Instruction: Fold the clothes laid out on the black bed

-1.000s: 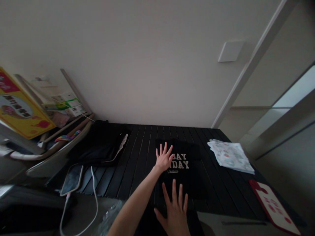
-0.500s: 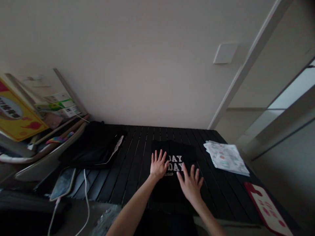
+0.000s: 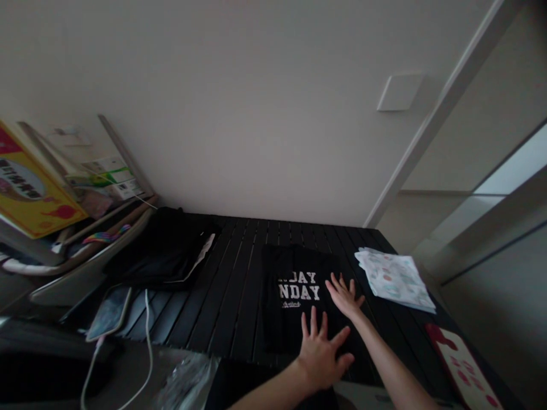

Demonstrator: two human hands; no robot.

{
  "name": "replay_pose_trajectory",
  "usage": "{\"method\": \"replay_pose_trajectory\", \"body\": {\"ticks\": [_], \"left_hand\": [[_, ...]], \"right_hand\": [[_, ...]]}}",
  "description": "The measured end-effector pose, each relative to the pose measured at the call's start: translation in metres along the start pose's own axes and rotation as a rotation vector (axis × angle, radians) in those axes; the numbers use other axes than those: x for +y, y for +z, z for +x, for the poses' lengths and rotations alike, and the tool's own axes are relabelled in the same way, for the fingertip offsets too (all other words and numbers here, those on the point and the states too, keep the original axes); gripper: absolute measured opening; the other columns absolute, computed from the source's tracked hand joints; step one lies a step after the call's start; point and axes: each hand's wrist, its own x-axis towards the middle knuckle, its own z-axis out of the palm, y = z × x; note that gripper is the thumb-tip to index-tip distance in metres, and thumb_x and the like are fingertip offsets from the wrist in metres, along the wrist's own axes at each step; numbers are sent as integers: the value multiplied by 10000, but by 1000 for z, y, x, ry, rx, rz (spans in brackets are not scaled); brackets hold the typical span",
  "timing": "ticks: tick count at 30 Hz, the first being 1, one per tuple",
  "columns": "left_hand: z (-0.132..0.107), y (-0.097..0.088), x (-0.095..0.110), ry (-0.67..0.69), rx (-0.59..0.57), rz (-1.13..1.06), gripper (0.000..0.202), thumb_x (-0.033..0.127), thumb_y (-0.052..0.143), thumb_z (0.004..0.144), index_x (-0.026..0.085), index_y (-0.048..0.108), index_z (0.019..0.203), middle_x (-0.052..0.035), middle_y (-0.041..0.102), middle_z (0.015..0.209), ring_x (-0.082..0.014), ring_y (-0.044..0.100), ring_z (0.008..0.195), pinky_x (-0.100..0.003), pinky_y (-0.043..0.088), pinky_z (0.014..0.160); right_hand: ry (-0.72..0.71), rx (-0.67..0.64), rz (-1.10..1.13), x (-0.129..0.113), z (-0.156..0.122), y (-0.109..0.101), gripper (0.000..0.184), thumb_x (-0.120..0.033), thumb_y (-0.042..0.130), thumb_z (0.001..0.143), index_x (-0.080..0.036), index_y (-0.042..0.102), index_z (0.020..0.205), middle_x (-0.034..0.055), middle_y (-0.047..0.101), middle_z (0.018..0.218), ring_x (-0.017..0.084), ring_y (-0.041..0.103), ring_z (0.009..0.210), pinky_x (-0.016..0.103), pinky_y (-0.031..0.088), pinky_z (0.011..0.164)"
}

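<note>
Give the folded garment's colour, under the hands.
Black folded garment with white block lettering; best in the head view.

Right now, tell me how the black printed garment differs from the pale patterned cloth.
The black printed garment is dark with white lettering, the pale patterned cloth light with small prints. The black garment looks larger, and the left hand and right hand rest on it, not the cloth. Both lie flat on the slatted table.

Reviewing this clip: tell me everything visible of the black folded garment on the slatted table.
The black folded garment looks like soft cloth and lies flat, roughly rectangular, on the dark slatted table. White block lettering in two lines ends in "DAY", with small script beneath. The spread left hand lies on its lower part, and the right hand lies at its right edge.
</note>
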Motion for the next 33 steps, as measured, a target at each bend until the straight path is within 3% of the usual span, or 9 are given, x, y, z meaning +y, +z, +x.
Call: {"method": "replay_pose_trajectory", "body": {"ticks": [3, 7, 10, 14, 18, 22, 24, 27, 33], "left_hand": [[2, 17, 15, -37, -28, -17, 653, 656, 433, 867, 423, 281, 1458, -47, 98, 1585, -459, 12, 1417, -780, 134, 1042], [7, 26, 22, -75, -19, 38, 676, 571, 387, 914, 295, 202, 1503, -56, 195, 1563, -355, -15, 1445, -722, 64, 1116], [2, 17, 22, -67, 17, 80, 698, 518, 345, 935, 233, 87, 1517, -61, 223, 1552, -312, -9, 1455, -691, 102, 1137], [-17, -4, 17, -108, 154, 97, 687, 507, 309, 949, 258, 5, 1512, -10, 153, 1567, -333, 7, 1453, -683, 172, 1130], [-39, -14, 7, -216, 185, 151, 649, 527, 259, 959, 239, 104, 1519, -19, 234, 1549, -349, 84, 1448, -668, 197, 1130], [-57, -15, -7, -307, 205, 147, 606, 511, 280, 960, 228, 248, 1495, -68, 414, 1473, -376, 240, 1410, -664, 229, 1116], [-64, -19, -19, -315, 254, 157, 589, 475, 306, 960, 245, 231, 1497, -63, 418, 1474, -375, 286, 1392, -642, 248, 1115], [-72, -31, -41, -266, 270, 220, 622, 438, 354, 953, 278, 139, 1515, -21, 262, 1553, -336, 221, 1425, -577, 247, 1140], [-86, -42, -78, -153, 127, 323, 738, 541, 442, 909, 298, 104, 1518, -20, 142, 1584, -301, 156, 1448, -572, 185, 1155]], "right_hand": [[-22, -20, -4, 2, -1, -10, 657, -554, 97, 914, -292, 200, 1508, 7, 171, 1592, 306, -21, 1458, 638, 65, 1101], [-34, -6, -11, -6, -7, -21, 691, -598, 81, 904, -285, 199, 1509, -15, 107, 1602, 339, -70, 1449, 681, 46, 1084], [-83, 25, -23, -23, -10, -28, 716, -626, 85, 897, -274, 169, 1515, -17, 69, 1605, 333, -121, 1443, 688, -3, 1082], [-212, 60, -51, -60, -13, -34, 715, -655, 106, 893, -301, 158, 1513, -58, 63, 1602, 281, -174, 1439, 652, -53, 1101], [-412, 23, -98, -103, -23, -27, 705, -642, 101, 907, -285, 165, 1511, -41, 72, 1603, 289, -172, 1437, 638, -44, 1104], [-565, -74, -115, -125, -39, -8, 586, -618, 223, 917, -411, 258, 1465, -70, 95, 1601, 280, -44, 1459, 579, 59, 1128], [-620, -52, -108, -122, -44, 2, 551, -567, 228, 938, -424, 223, 1469, -53, 72, 1604, 263, 14, 1463, 561, 106, 1127], [-655, 74, -126, -104, -48, 17, 556, -509, 192, 962, -373, 131, 1497, -10, 47, 1606, 235, 47, 1464, 571, 93, 1131], [-664, 83, -272, -67, -50, 38, 598, -552, 201, 957, -332, 94, 1503, 16, 101, 1598, 219, 90, 1460, 584, 42, 1137]]}}
